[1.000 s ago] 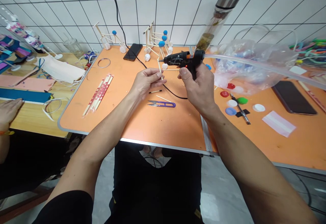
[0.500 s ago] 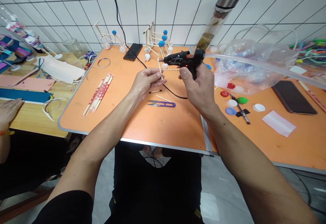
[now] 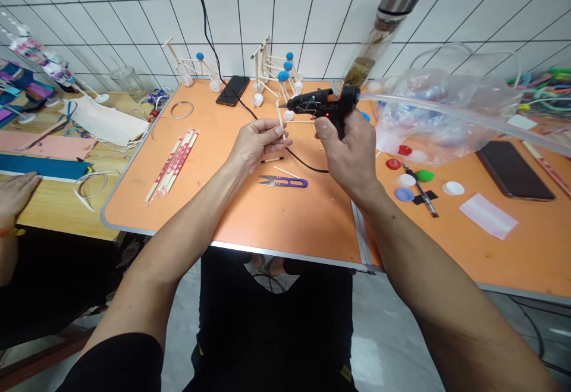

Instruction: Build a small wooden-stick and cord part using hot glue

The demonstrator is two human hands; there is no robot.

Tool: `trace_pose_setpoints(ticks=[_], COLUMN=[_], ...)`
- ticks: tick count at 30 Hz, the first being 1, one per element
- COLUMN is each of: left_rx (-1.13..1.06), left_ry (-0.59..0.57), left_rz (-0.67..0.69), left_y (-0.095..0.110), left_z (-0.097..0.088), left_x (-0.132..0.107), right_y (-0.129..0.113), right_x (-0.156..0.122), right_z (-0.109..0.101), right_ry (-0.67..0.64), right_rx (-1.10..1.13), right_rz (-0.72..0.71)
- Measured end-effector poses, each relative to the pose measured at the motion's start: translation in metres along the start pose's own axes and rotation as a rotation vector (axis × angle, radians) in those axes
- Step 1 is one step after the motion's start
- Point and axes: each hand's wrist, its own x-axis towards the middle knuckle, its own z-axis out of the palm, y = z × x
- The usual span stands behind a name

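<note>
One thin pale wooden stick is pinched between the fingers and thumb of my left hand, close to a pale stick model with blue balls, above the orange tabletop. It should feel light, stiff and probably brittle, so I'd hold it near its lower end. My right hand is clamped around the grip of a black hot glue gun, nozzle just beside the stick's tip, with a clear plastic bag further right.
</note>
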Motion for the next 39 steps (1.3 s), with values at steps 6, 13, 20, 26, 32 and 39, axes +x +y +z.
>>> trace_pose_setpoints(ticks=[6,13,20,26,32,39], left_rx=[-0.015,-0.035,-0.039,-0.032,-0.033,-0.017], left_ry=[-0.027,-0.034,-0.026,-0.03,-0.034,0.007], left_rz=[0.005,0.003,-0.003,0.007,0.02,0.002], left_y=[-0.001,-0.002,-0.001,-0.002,-0.003,-0.001], left_z=[-0.002,-0.003,-0.001,-0.003,-0.003,-0.001], left_x=[0.002,0.004,0.003,0.003,0.004,0.003], right_y=[0.006,0.01,0.01,0.012,0.013,0.012], right_x=[0.0,0.001,0.001,0.001,0.0,0.0], right_z=[0.001,0.002,0.003,0.003,0.002,0.003], right_ry=[0.004,-0.021,0.007,-0.001,-0.005,-0.001], right_rx=[-0.045,-0.027,-0.044,-0.041,-0.028,-0.04], right_rz=[-0.057,-0.073,-0.095,-0.096,-0.093,-0.096])
